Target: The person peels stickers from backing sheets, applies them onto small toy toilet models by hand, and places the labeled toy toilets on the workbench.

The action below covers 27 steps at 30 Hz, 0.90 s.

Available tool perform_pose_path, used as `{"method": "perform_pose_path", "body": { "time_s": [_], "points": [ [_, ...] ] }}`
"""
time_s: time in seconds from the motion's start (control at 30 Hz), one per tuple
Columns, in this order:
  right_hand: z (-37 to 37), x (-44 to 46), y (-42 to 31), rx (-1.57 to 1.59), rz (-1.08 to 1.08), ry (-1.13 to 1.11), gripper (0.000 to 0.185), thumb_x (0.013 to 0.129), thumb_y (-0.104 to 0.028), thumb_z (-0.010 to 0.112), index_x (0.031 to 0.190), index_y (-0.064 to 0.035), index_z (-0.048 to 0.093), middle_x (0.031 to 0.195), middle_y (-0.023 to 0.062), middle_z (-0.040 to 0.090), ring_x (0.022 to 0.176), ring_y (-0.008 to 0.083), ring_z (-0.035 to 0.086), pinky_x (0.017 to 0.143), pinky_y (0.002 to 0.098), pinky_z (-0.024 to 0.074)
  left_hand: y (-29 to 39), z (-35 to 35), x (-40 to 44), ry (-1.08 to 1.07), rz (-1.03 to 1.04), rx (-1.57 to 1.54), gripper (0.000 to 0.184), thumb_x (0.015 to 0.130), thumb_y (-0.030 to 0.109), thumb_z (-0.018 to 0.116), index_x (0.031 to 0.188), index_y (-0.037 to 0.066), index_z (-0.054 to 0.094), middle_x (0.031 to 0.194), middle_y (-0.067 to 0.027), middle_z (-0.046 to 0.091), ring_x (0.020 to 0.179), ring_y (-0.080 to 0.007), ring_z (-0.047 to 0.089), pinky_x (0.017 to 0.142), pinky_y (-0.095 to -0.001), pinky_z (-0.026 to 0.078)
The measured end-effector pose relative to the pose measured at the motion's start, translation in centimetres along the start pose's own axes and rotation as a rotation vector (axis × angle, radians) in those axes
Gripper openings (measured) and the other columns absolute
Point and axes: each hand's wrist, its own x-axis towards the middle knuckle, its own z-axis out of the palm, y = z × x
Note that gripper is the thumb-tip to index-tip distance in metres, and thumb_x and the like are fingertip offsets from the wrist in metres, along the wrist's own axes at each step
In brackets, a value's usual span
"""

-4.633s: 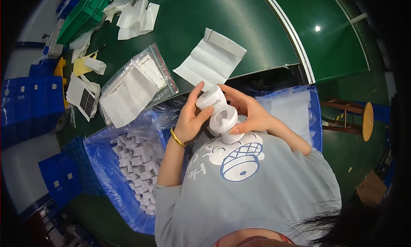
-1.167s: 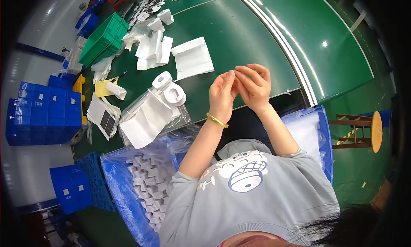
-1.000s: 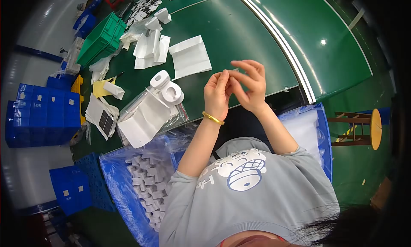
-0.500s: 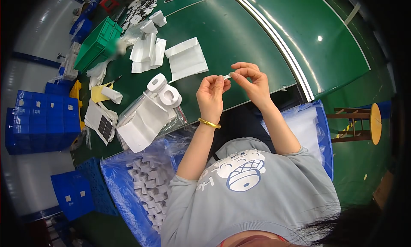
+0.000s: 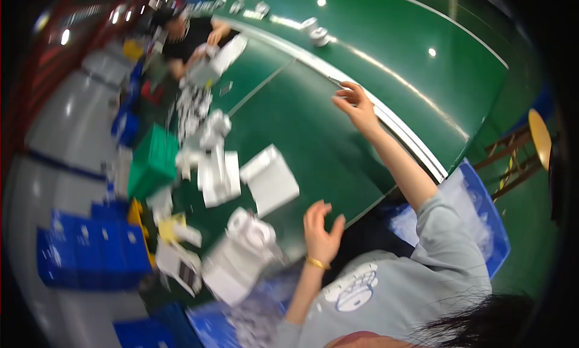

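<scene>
My left hand [image 5: 321,232], with a gold bracelet at the wrist, is held over the near table edge, fingers apart and nothing in it. My right hand [image 5: 356,105] reaches forward over the white rail [image 5: 386,114] beside the conveyor. Its fingers are bent together around a small thin item, too blurred to name. Left of my left hand, a white plastic device with two rounded parts [image 5: 260,234] lies on white sheets [image 5: 229,277]. Farther up the green table [image 5: 319,131] is a folded white paper sheet [image 5: 269,180].
White devices [image 5: 318,37] stand on the green belt [image 5: 416,64] past the rail. A co-worker [image 5: 184,37] sits at the far left. A green crate [image 5: 153,161], blue bins [image 5: 90,248] and white wrappings [image 5: 218,176] line the left. A stool [image 5: 537,140] stands right.
My hands have parted: the right has moved forward to the rail, while the left has opened and dropped back. The view has swung, bringing the belt's devices and a co-worker into sight.
</scene>
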Motion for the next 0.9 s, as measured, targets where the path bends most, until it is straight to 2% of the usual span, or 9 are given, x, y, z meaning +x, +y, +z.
{"method": "perform_pose_path", "body": {
  "time_s": [0.1, 0.17, 0.23, 0.3, 0.4, 0.57, 0.67, 0.77, 0.9],
  "points": [
    [-0.1, 7.1, 2.2, -0.089, 0.048, 0.069, 0.084, 0.073, -0.034, 0.077, 0.138, -0.0078, 0.031, 0.115, 0.0126, 0.059, 0.093, 0.0205, 0.062, 0.080, 0.0331, 0.0496, 1.3, 1.0, -0.9, -0.062, 0.092, 0.207, 0.055, 0.071, 0.028, 0.075, 0.116, 0.005, 0.054, 0.124, -0.0162, 0.048, 0.114, -0.0365, 0.044, 0.094, -0.0438, 0.038],
    [0.5, 11.8, 4.1, -0.270, 0.024, 0.144, 0.096, 0.070, -0.035, 0.078, 0.142, -0.0090, 0.020, 0.115, 0.0139, 0.058, 0.093, 0.0265, 0.062, 0.083, 0.0394, 0.0490, 1.0, 1.4, -1.1, -0.109, 0.035, 0.314, 0.060, 0.069, 0.035, 0.076, 0.117, 0.006, 0.054, 0.125, -0.0153, 0.047, 0.117, -0.0347, 0.043, 0.096, -0.0461, 0.035],
    [1.3, 16.1, 6.9, -0.407, 0.035, 0.210, 0.101, 0.069, -0.035, 0.079, 0.143, -0.0098, 0.015, 0.117, 0.0148, 0.057, 0.095, 0.0289, 0.061, 0.085, 0.0401, 0.0480, 0.8, 1.8, -1.2, -0.112, 0.018, 0.363, 0.062, 0.067, 0.037, 0.076, 0.117, 0.007, 0.055, 0.126, -0.0144, 0.047, 0.117, -0.0324, 0.044, 0.096, -0.0469, 0.033],
    [1.9, 20.5, 10.0, -0.521, 0.026, 0.258, 0.109, 0.069, -0.036, 0.080, 0.145, -0.0130, 0.006, 0.121, 0.0193, 0.053, 0.105, 0.0368, 0.056, 0.090, 0.0431, 0.0460, 0.7, 2.3, -1.2, -0.072, -0.002, 0.405, 0.059, 0.071, 0.041, 0.073, 0.117, 0.008, 0.056, 0.120, -0.0090, 0.054, 0.112, -0.0274, 0.050, 0.093, -0.0437, 0.038],
    [2.8, 25.3, 12.3, -0.687, -0.015, 0.320, 0.111, 0.067, -0.034, 0.081, 0.146, -0.0174, 0.004, 0.120, 0.0242, 0.051, 0.107, 0.0407, 0.054, 0.091, 0.0457, 0.0452, 0.4, 3.0, -1.4, -0.059, -0.044, 0.411, 0.055, 0.070, 0.036, 0.074, 0.115, 0.009, 0.056, 0.116, -0.0067, 0.057, 0.108, -0.0252, 0.053, 0.090, -0.0408, 0.040],
    [4.5, 30.1, 15.4, -0.758, 0.002, 0.339, 0.110, 0.067, -0.032, 0.081, 0.146, -0.0213, 0.005, 0.127, 0.0214, 0.049, 0.113, 0.0386, 0.052, 0.093, 0.0446, 0.0443, 0.8, 3.1, 0.4, -0.088, -0.079, 0.504, 0.054, 0.068, 0.031, 0.074, 0.114, 0.010, 0.057, 0.114, -0.0058, 0.058, 0.105, -0.0250, 0.055, 0.088, -0.0398, 0.042],
    [4.8, 30.9, 16.7, -0.682, 0.037, 0.330, 0.100, 0.073, -0.023, 0.077, 0.145, -0.0220, 0.008, 0.124, 0.0179, 0.053, 0.109, 0.0365, 0.055, 0.092, 0.0444, 0.0449, 0.9, 3.3, 1.2, -0.096, -0.107, 0.501, 0.053, 0.068, 0.031, 0.074, 0.114, 0.010, 0.057, 0.114, -0.0061, 0.058, 0.105, -0.0251, 0.055, 0.088, -0.0399, 0.042],
    [4.2, 29.9, 17.1, -0.681, -0.057, 0.357, 0.094, 0.074, -0.023, 0.076, 0.144, -0.0204, 0.013, 0.122, 0.0172, 0.054, 0.108, 0.0370, 0.055, 0.090, 0.0447, 0.0456, 1.2, 3.4, 1.4, -0.095, -0.115, 0.497, 0.052, 0.068, 0.030, 0.074, 0.114, 0.010, 0.057, 0.114, -0.0064, 0.058, 0.105, -0.0252, 0.055, 0.088, -0.0400, 0.042],
    [2.5, 26.1, 16.0, -0.544, -0.197, 0.382, 0.091, 0.071, -0.026, 0.077, 0.141, -0.0161, 0.020, 0.107, 0.0145, 0.060, 0.093, 0.0337, 0.061, 0.079, 0.0431, 0.0487, 1.7, 3.1, 0.8, -0.068, -0.101, 0.471, 0.051, 0.069, 0.028, 0.073, 0.114, 0.009, 0.057, 0.115, -0.0069, 0.058, 0.106, -0.0253, 0.055, 0.088, -0.0402, 0.042]
  ]
}}
